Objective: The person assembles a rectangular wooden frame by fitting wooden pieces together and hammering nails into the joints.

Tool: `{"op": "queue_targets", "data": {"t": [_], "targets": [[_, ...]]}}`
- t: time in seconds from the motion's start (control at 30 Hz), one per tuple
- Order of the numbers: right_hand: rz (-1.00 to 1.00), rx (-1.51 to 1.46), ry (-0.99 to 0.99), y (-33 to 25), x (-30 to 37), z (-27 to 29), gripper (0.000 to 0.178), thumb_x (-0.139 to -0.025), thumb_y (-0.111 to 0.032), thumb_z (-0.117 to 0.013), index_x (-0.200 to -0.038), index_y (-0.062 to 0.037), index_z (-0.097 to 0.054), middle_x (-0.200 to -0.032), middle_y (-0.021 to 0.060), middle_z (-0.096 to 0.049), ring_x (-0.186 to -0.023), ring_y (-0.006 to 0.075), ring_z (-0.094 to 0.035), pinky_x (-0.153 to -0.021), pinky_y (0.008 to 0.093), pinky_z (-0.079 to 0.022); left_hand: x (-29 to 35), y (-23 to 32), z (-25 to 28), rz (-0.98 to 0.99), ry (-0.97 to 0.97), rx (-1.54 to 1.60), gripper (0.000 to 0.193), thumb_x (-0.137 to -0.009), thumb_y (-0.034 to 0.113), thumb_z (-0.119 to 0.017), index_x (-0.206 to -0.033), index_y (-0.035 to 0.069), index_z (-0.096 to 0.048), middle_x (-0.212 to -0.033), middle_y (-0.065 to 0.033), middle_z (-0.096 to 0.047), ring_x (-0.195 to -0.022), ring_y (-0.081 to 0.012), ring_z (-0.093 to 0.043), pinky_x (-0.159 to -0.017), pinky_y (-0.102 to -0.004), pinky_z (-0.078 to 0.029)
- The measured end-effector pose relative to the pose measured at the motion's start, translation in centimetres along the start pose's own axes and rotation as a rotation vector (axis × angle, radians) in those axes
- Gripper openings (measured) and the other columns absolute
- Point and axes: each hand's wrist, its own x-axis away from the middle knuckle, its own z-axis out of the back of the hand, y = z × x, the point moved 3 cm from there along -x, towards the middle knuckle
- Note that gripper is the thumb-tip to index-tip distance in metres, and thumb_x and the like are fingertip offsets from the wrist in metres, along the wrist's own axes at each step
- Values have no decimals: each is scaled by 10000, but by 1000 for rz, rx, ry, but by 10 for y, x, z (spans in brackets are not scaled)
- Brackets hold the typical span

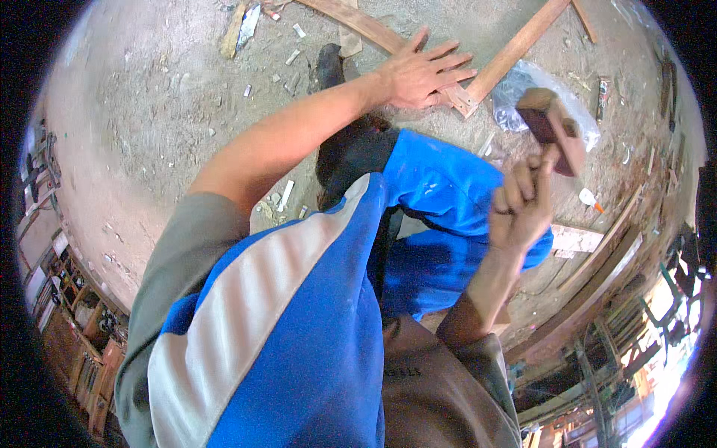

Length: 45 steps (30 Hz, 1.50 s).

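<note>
My left hand [426, 75] lies flat with fingers spread over the corner where two wooden strips meet. One strip [351, 24] runs off to the upper left from under the hand. The other strip [519, 51] slants up to the right, and its joined end shows just past my fingertips. My right hand [523, 198] is closed round the handle of a wooden mallet [549, 123], raised off the ground to the right of the corner. The brown block-shaped head is slightly blurred, and my fingers hide most of the handle.
Clear plastic bags [515, 89] lie beyond the mallet. A small white bottle with an orange tip [590, 200] and a tube [603, 98] are on the ground at right. Long boards [597, 287] stretch along the right side. Wood scraps [286, 196] litter the dirt floor. Cluttered shelves [78, 299] stand far left.
</note>
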Motion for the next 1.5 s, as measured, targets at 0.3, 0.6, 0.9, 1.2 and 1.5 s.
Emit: {"op": "queue_targets", "data": {"t": [0.3,0.6,0.9,1.2,1.5], "targets": [[148,513,285,-12,25,36,255,-1059,-312,-520,-974,-75,-558,-627,-42,-349,-448,62,-284,-404,234,-211,-4,-3,11,-180,148,-8,455,-895,366,-668,-1293,161,-586,-1345,-6,-559,-1375,-207,-449,-1102,-558,-291],[248,182,306,29,13,82,255,-1038,-269,-563,-846,-113,-502,-578,-43,-372,-391,69,-315,-335,256,-206,3,19,140,-125,612,96,453,-819,201,-748,-1239,56,-658,-1151,-86,-689,-1051,-249,-657,-936,-409,-476],[141,168,260,23,14,82,260,-1031,-266,-570,-818,-161,-465,-582,-56,-361,-385,60,-304,-317,250,-200,0,2,299,209,1018,464,364,-1048,270,-551,-1225,-27,-662,-1045,-134,-705,-888,-142,-638,-803,-308,-512],[142,120,199,30,3,102,223,-1011,-278,-595,-848,-165,-491,-584,-48,-398,-371,67,-330,-303,245,-214,17,-34,369,194,1407,778,438,-1090,406,-423,-1028,17,-615,-901,-29,-630,-873,-108,-579,-798,-284,-480],[137,120,183,30,0,112,191,-1007,-282,-596,-887,-164,-506,-584,-40,-420,-360,82,-370,-279,260,-257,31,-11,378,325,1330,593,483,-1078,422,-450,-1002,-13,-646,-815,-30,-621,-755,-102,-576,-684,-285,-485]]}}
